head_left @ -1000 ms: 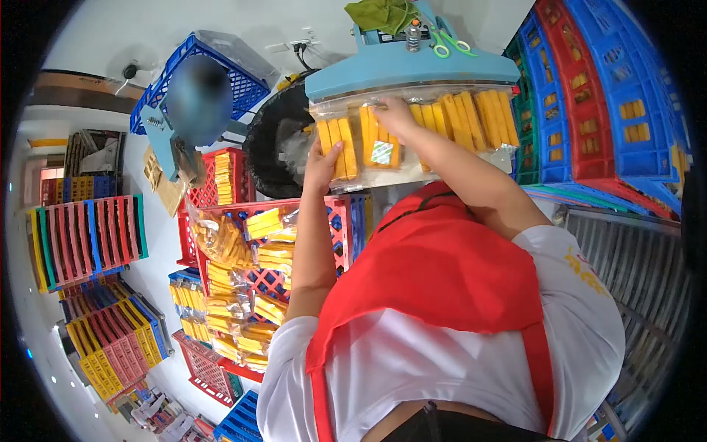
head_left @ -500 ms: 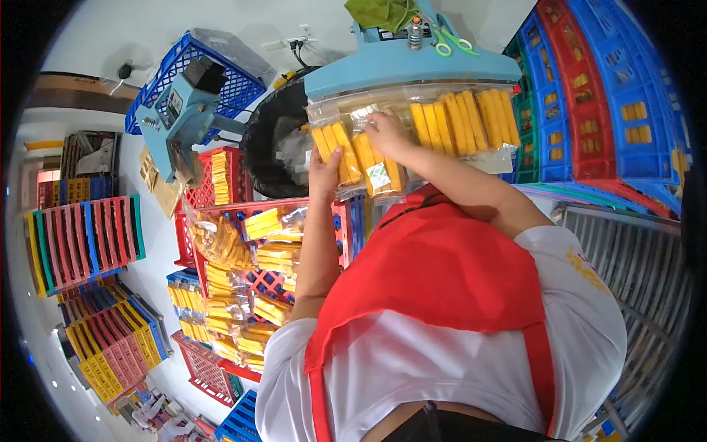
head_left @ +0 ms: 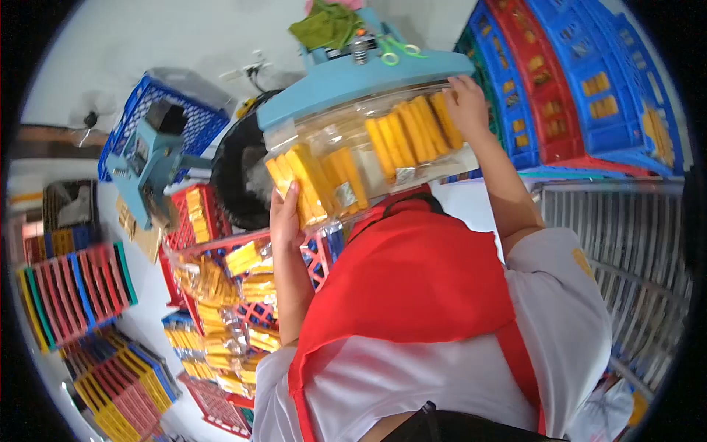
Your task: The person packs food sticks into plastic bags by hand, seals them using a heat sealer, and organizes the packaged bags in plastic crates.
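A clear bag of yellow sticks (head_left: pixel 303 173) leans at the left end of the blue heat sealer (head_left: pixel 368 79), with my left hand (head_left: pixel 286 214) closed around its lower left side. Another bag of yellow sticks (head_left: pixel 345 173) with a white label lies beside it. Further right, more bagged yellow sticks (head_left: pixel 414 131) rest in a row on the sealer's front ledge. My right hand (head_left: pixel 468 107) is at the sealer's right end, fingers stretched up against the front edge and touching it, apparently holding nothing.
Scissors (head_left: pixel 398 51), a small bottle (head_left: pixel 359 48) and a green cloth (head_left: pixel 324 26) sit atop the sealer. A black-lined bin (head_left: pixel 228 173) stands left, near another blue machine (head_left: pixel 147 162). A red crate (head_left: pixel 317 258) bears bagged sticks. Stacked crates (head_left: pixel 541 81) rise at right.
My right hand has left the labelled bag and moved right to the sealer's end. My left hand still grips the left bag. The view has shifted and turned.
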{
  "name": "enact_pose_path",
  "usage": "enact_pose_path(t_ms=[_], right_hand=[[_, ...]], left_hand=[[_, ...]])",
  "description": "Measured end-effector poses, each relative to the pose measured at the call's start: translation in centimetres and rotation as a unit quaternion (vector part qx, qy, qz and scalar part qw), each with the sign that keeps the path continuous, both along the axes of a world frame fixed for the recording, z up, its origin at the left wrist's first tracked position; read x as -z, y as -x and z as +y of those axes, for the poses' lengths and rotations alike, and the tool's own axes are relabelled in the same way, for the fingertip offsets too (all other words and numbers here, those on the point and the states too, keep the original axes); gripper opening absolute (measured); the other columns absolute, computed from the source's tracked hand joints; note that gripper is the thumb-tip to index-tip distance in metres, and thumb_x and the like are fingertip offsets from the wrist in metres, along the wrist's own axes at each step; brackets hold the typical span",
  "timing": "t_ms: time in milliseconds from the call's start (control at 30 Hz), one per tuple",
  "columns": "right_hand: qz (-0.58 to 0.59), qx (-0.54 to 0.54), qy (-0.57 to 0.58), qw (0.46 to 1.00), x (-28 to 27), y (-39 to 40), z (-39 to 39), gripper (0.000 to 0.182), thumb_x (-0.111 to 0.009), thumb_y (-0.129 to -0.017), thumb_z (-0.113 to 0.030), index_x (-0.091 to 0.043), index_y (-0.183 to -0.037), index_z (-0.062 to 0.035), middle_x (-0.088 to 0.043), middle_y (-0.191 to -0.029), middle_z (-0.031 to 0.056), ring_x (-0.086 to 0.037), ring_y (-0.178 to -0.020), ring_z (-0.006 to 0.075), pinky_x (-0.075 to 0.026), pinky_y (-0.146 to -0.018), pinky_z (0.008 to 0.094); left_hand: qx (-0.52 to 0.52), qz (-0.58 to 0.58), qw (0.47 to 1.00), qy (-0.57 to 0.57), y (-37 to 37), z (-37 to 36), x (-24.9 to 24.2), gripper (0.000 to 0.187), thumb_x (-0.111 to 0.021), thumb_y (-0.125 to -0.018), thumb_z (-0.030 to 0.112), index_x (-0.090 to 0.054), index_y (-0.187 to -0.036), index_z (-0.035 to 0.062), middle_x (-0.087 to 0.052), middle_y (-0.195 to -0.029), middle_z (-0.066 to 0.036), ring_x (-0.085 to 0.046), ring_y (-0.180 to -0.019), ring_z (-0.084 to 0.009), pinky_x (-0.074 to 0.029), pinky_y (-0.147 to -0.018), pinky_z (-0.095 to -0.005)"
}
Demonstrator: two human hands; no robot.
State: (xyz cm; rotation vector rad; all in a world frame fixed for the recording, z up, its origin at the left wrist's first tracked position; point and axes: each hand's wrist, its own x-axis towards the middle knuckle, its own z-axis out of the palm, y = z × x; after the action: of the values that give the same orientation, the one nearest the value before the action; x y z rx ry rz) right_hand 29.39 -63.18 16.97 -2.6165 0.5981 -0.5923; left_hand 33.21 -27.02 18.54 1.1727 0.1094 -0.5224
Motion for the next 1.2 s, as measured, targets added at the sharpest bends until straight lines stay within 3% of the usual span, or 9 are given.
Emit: enact_pose_path(t_ms=[67,200,633,833,900,1067,1133,1167,1200], right_hand=[[0.095,0.054,0.116,0.987,2.5,1.4,-1.4,0.044,-0.049,-0.079,-0.030,-0.045,-0.119,-0.0119,-0.035,-0.127,0.0167,-0.037,-0.112,0.0347,-0.033,-0.092,0.0422],[0.172,0.093,0.024,0.980,2.9,2.3,1.0,0.057,-0.048,-0.079,-0.038,-0.028,-0.130,-0.0209,-0.014,-0.136,0.0166,-0.028,-0.117,0.0398,-0.029,-0.094,0.0468],[0.266,0.020,-0.046,0.963,1.9,2.4,-0.2,0.070,-0.059,-0.069,-0.028,-0.025,-0.130,-0.0225,-0.027,-0.129,0.0198,-0.045,-0.103,0.0389,-0.038,-0.087,0.0406],[0.259,-0.037,-0.148,0.954,1.5,3.7,-4.0,0.075,-0.063,-0.066,-0.024,-0.025,-0.130,-0.0105,-0.040,-0.122,0.0196,-0.045,-0.109,0.0269,-0.037,-0.090,0.0338],[0.043,-0.092,-0.448,0.888,1.2,5.0,-4.5,0.070,-0.062,-0.069,-0.016,-0.028,-0.128,-0.0028,-0.044,-0.118,0.0146,-0.044,-0.110,0.0208,-0.036,-0.091,0.0299],[-0.007,-0.236,-0.628,0.741,-6.3,4.7,1.2,0.066,-0.063,-0.071,-0.011,-0.029,-0.127,-0.0019,-0.044,-0.119,0.0089,-0.044,-0.107,0.0174,-0.036,-0.091,0.0295],[-0.018,-0.202,-0.394,0.896,-4.3,3.0,4.1,0.070,-0.067,-0.068,-0.018,-0.031,-0.126,-0.0023,-0.043,-0.120,0.0081,-0.041,-0.109,0.0189,-0.034,-0.092,0.0320],[-0.102,-0.234,-0.511,0.821,-4.3,2.1,6.7,0.069,-0.067,-0.068,-0.018,-0.032,-0.125,-0.0016,-0.039,-0.124,0.0097,-0.036,-0.114,0.0187,-0.031,-0.094,0.0327],[-0.097,-0.254,-0.412,0.870,-3.7,1.1,7.9,0.071,-0.067,-0.067,-0.022,-0.032,-0.125,-0.0011,-0.036,-0.126,0.0136,-0.033,-0.117,0.0226,-0.030,-0.095,0.0337]], left_hand=[[0.026,0.002,0.999,-0.019,0.4,-1.3,0.5,0.033,-0.051,-0.084,0.016,-0.038,-0.112,0.0026,-0.054,-0.100,-0.011,-0.057,-0.085,-0.0181,-0.048,-0.071,-0.0307],[0.057,-0.036,0.996,-0.050,0.9,-3.3,0.9,0.039,-0.050,-0.084,0.010,-0.033,-0.119,0.0019,-0.051,-0.105,-0.008,-0.053,-0.092,-0.0164,-0.045,-0.078,-0.0288],[0.069,-0.032,0.997,-0.033,0.9,-4.7,1.8,0.044,-0.047,-0.084,0.009,-0.027,-0.123,0.0046,-0.045,-0.112,-0.010,-0.049,-0.099,-0.0185,-0.043,-0.082,-0.0307],[0.063,0.010,0.998,0.004,0.9,-3.6,1.7,0.050,-0.048,-0.082,0.005,-0.024,-0.126,0.0058,-0.045,-0.114,-0.011,-0.048,-0.102,-0.0205,-0.044,-0.081,-0.0330],[0.049,0.006,0.999,0.018,1.2,-3.1,1.3,0.052,-0.048,-0.082,0.004,-0.024,-0.127,0.0062,-0.044,-0.115,-0.011,-0.049,-0.101,-0.0206,-0.044,-0.081,-0.0332],[0.017,-0.003,0.999,0.042,1.5,-2.8,-0.7,0.053,-0.046,-0.082,0.004,-0.022,-0.129,0.0081,-0.042,-0.119,-0.012,-0.048,-0.103,-0.0221,-0.044,-0.083,-0.0344],[0.021,-0.013,0.997,0.074,1.8,-4.4,-3.5,0.052,-0.044,-0.083,0.005,-0.020,-0.129,0.0089,-0.040,-0.121,-0.013,-0.046,-0.105,-0.0236,-0.043,-0.084,-0.0352],[0.029,-0.026,0.996,0.083,1.8,-5.1,-4.3,0.052,-0.043,-0.084,0.005,-0.020,-0.130,0.0093,-0.039,-0.122,-0.013,-0.046,-0.106,-0.0244,-0.042,-0.085,-0.0357],[0.037,-0.070,0.994,0.071,1.7,-5.9,-4.5,0.053,-0.045,-0.083,0.009,-0.020,-0.130,0.0098,-0.038,-0.123,-0.012,-0.045,-0.107,-0.0253,-0.041,-0.085,-0.0376]])
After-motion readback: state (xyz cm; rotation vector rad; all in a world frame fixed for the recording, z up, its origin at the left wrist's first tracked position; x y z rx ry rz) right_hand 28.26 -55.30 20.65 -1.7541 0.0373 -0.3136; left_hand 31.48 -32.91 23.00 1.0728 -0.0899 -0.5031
